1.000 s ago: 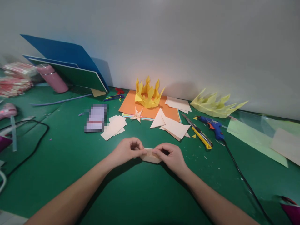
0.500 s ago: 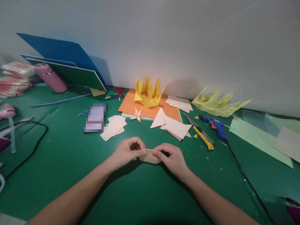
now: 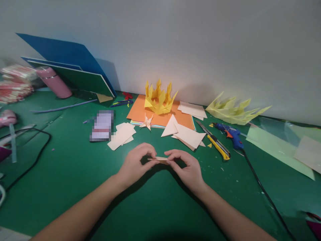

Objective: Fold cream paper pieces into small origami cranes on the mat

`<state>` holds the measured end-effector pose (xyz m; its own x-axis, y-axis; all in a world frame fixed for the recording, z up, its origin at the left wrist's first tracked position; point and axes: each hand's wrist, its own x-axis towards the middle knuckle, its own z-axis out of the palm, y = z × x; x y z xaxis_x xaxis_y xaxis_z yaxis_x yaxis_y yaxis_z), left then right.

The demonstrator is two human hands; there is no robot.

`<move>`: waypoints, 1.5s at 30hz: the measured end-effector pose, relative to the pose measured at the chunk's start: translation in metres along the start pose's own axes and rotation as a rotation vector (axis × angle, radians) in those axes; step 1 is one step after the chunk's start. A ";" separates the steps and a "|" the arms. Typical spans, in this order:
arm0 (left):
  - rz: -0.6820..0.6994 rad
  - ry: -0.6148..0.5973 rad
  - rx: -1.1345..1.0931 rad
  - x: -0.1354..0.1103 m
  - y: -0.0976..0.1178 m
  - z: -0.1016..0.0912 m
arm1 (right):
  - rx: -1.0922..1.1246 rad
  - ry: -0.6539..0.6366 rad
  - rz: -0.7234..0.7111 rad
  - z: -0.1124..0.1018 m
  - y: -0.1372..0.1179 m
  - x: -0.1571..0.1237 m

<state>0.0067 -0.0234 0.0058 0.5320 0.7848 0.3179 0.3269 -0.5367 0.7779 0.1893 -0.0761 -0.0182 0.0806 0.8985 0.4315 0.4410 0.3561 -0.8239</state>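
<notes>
Left hand: the left hand (image 3: 134, 164) pinches the left end of a small folded piece of cream paper (image 3: 157, 159); its grip is closed on that paper between thumb and fingertips.
Right hand: the right hand (image 3: 188, 169) pinches the right end of the same paper, grip closed on it likewise.
Folded paper: held edge-on, just above the green table (image 3: 75, 174), between the two hands; how it is folded I cannot tell.
Beyond the folded paper: a loose heap of cream paper triangles and sheets (image 3: 185, 134) lies near, and past it a flat orange sheet of card (image 3: 142, 110) bearing a spiky yellow folded-paper crown (image 3: 159, 98) and a small cream folded-paper star (image 3: 146, 122).
Left of the folded paper: a little stack of cream paper slips (image 3: 122, 135) beside a blurred-out card; further off a black cable (image 3: 32, 160) loops over the table, and a pink cylinder flask (image 3: 54, 82) lies under leaning blue and green boards (image 3: 72, 67).
Right of the folded paper: a yellow utility knife (image 3: 217, 145) and a blue hot-glue gun (image 3: 230, 134) lie side by side, the gun's black cord (image 3: 263, 194) running towards the near edge; pale green spiky folded paper (image 3: 233, 110) sits by the wall.
In the way: nothing lies between the hands and the paper.
</notes>
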 end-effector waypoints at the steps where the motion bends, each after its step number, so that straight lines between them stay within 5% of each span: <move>1: 0.028 -0.002 0.016 0.000 0.001 0.000 | -0.004 -0.004 -0.001 0.000 0.000 0.000; 17: 0.142 0.133 0.085 -0.002 0.005 0.003 | 0.017 -0.016 -0.017 0.003 0.000 -0.003; 32: -0.191 0.075 -0.365 -0.003 0.010 0.008 | 0.004 -0.070 0.053 0.000 -0.005 -0.001; 37: -0.294 0.040 -0.344 -0.002 0.005 0.010 | 0.017 -0.074 0.102 0.001 -0.001 0.000; 41: -0.164 -0.029 -0.145 -0.003 0.000 0.007 | -0.042 -0.014 -0.034 0.000 0.001 0.001; 45: 0.166 -0.190 0.130 -0.003 -0.007 0.003 | -0.178 -0.024 -0.322 -0.008 0.003 0.003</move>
<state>0.0050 -0.0226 -0.0019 0.7195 0.6175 0.3180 0.3142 -0.6977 0.6438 0.1979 -0.0745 -0.0168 -0.1082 0.7540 0.6480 0.5890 0.5737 -0.5692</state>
